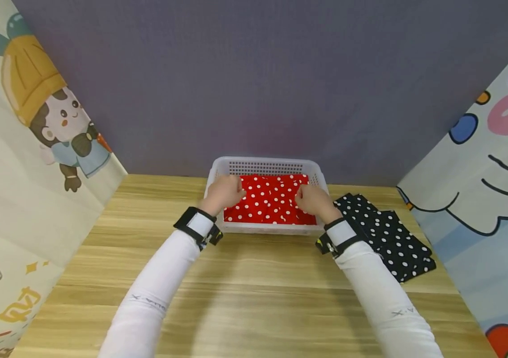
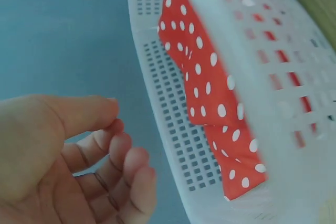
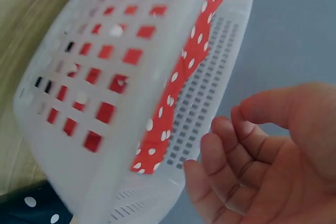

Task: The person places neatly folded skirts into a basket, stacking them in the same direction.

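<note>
A white perforated plastic basket [image 1: 264, 228] stands against the back of the table, with a red cloth with white dots [image 1: 271, 199] spread inside it. Over the basket's left side hovers my left hand [image 1: 223, 193], its fingers loosely bent with nothing between them. On the opposite side, my right hand [image 1: 315, 200] is held above the cloth's right part, also bare. Both wrist views show the thumb near the index fingertip and the other fingers softly curved, apart from the basket wall. Dark squares [image 3: 48, 85] show through the basket's holes beside the red.
Right of the basket lies a folded black cloth with white dots [image 1: 403, 246], partly behind my right wrist. A grey wall [image 1: 262, 89] rises directly behind the wooden table [image 1: 254, 293]. Printed cartoon sheets [image 1: 7, 199] flank the table on both sides.
</note>
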The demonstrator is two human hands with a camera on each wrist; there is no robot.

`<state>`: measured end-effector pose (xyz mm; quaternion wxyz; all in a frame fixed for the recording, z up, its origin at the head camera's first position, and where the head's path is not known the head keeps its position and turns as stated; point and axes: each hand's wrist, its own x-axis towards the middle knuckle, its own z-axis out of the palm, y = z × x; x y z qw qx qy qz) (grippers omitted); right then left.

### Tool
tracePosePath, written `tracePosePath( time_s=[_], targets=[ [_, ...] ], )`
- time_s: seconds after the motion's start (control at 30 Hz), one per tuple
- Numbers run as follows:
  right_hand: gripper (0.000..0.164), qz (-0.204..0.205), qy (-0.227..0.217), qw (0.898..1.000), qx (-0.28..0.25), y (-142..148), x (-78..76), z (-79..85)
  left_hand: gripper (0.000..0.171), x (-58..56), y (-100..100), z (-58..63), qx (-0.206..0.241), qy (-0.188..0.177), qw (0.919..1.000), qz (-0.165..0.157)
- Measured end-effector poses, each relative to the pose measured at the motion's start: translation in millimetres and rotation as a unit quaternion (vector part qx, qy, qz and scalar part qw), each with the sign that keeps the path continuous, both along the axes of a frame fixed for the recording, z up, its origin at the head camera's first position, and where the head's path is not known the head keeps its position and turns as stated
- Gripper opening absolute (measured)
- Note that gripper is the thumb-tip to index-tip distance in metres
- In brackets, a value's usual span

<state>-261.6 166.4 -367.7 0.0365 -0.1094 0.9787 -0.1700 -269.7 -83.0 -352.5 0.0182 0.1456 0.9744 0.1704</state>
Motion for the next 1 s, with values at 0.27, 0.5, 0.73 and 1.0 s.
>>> tracePosePath(
  time_s=[0.27, 0.5, 0.73, 1.0],
  targets=[
    [0.014, 0.029, 0.058, 0.998, 0.0, 5, 28.4, -9.0, 0.024, 25.4, -7, -12.4, 0.014, 0.039, 0.9986, -0.034],
    [0.01, 0.014, 0.115, 0.993, -0.015, 15, 53.3, -16.3, 0.019, 47.2, -8, -23.8, 0.029, 0.072, 0.9958, -0.049],
    [0.009, 0.005, 0.19, 0.982, -0.012, 28, 80.5, -31.3, 0.018, 70.5, -7, -37.1, 0.034, 0.118, 0.9909, -0.055],
    [0.007, -0.015, 0.218, 0.976, -0.009, 48, 99.2, -54.1, 0.015, 89.9, -9, -53.4, 0.042, 0.105, 0.9922, -0.052]
  ],
)
